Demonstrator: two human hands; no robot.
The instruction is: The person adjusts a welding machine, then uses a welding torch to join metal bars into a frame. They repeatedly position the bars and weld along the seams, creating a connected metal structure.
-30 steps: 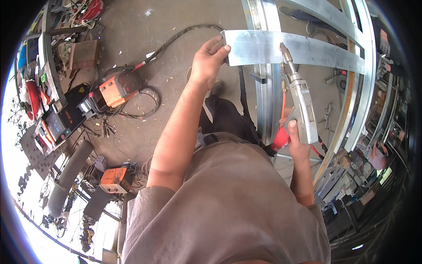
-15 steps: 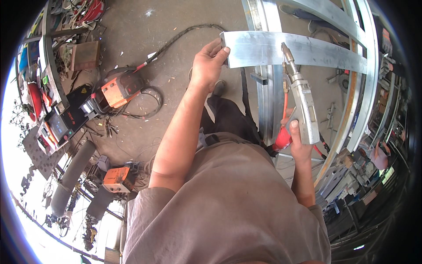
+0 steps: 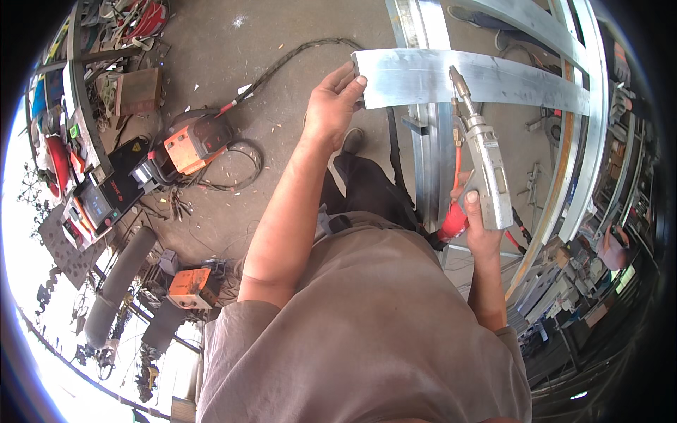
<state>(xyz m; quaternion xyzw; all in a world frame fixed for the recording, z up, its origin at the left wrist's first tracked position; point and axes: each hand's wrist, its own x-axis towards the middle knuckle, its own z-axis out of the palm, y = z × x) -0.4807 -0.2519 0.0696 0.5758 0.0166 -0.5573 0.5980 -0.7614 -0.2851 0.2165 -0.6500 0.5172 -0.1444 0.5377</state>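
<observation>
My left hand (image 3: 330, 106) is closed on the near-left end of a flat silver metal bar (image 3: 402, 79), thumb on its face and fingers behind. The bar reaches rightward across an upright length of metal frame (image 3: 432, 151). In my right hand (image 3: 482, 229) is a silver handheld welding gun (image 3: 488, 166), its handle wrapped by my fingers. The gun's narrow nozzle (image 3: 460, 83) points away from me and overlaps the middle of the bar; whether it touches I cannot tell. A red sleeve (image 3: 452, 223) and a thin orange hose (image 3: 458, 158) run beside the gun.
More long silver beams (image 3: 591, 141) curve along the right. On the floor at left sit an orange-and-black machine (image 3: 194, 144) and coiled dark cable (image 3: 259, 166). An orange box (image 3: 190, 287) stands lower left. Another person's legs (image 3: 479, 19) show beyond the frame, and a person (image 3: 612, 248) is far right.
The bar's held end and my left hand have shifted very slightly left. The gun's nozzle has moved a touch left and away from me; both grips are unchanged.
</observation>
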